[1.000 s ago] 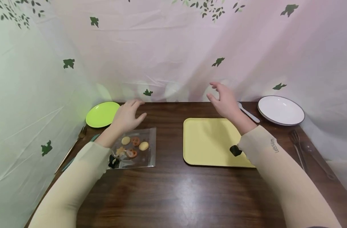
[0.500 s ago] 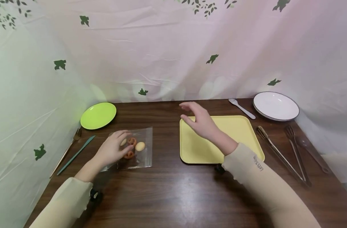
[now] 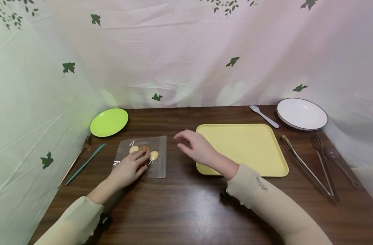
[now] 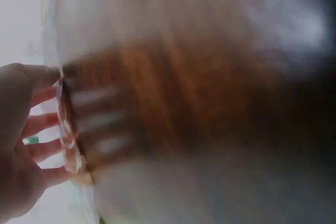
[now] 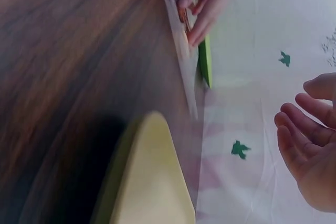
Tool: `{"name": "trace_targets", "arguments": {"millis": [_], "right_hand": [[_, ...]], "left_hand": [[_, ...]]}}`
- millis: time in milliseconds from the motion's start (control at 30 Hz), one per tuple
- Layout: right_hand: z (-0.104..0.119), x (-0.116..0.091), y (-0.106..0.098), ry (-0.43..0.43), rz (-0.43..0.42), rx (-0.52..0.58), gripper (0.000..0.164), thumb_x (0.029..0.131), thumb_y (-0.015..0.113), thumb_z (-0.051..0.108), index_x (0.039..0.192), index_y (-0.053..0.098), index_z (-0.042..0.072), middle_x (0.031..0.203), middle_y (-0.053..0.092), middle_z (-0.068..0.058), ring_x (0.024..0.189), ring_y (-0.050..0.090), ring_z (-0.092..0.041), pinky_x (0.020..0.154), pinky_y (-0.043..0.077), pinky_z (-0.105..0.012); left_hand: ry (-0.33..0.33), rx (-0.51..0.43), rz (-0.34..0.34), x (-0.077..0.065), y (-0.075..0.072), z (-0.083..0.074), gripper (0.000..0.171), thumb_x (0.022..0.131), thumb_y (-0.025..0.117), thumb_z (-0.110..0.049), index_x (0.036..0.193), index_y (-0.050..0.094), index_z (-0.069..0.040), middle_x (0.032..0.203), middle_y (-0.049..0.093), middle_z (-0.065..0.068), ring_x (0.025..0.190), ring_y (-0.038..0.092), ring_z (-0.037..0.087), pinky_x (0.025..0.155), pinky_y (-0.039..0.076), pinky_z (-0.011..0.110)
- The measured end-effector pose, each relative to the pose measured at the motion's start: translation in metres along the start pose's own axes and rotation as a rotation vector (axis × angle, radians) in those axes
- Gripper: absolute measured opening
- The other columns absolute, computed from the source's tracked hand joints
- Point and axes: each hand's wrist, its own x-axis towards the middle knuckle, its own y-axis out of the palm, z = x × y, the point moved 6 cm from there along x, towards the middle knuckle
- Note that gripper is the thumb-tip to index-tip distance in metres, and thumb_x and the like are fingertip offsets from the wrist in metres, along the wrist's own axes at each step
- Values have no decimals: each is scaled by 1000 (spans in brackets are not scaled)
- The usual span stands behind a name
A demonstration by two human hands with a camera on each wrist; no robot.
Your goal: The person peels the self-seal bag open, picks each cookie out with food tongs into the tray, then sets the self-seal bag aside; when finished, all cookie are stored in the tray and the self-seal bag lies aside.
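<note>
A clear plastic bag lies flat on the dark wooden table, with several round cookies inside, some pale and some reddish brown. My left hand rests on the bag, fingers spread over the cookies and hiding part of them. In the left wrist view, the fingertips of the left hand touch the bag. My right hand hovers at the left edge of the yellow tray, holding nothing. The right wrist view has the right hand with loosely bent fingers, apart from the tray.
A green plate, a fork and a teal knife are at the left. On the right are a white plate, a pale spoon, metal tongs and a dark spoon. A cloth wall borders the table.
My left hand has come down onto the bag of cookies. The right hand has moved left and lower, from above the tray's far edge to its left edge.
</note>
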Motion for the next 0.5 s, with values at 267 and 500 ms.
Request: {"name": "trace_targets", "arguments": {"millis": [267,500], "right_hand": [[-10,27,20,128,22,10,14,89,62,10,102,68,13,99,68,0,88,61,-8,78,51,-23],[-38,55,35,411,56,79,17,91,62,16,105,70,13,98,69,3,93,61,-13,81,49,-29]], "left_hand": [[31,51,2,2,4,-14,46,85,69,-23,127,59,-7,129,54,21,111,56,40,90,47,53],[35,61,9,1,4,-18,50,84,70,-22,131,56,-12,133,50,19,109,56,41,88,47,55]]}}
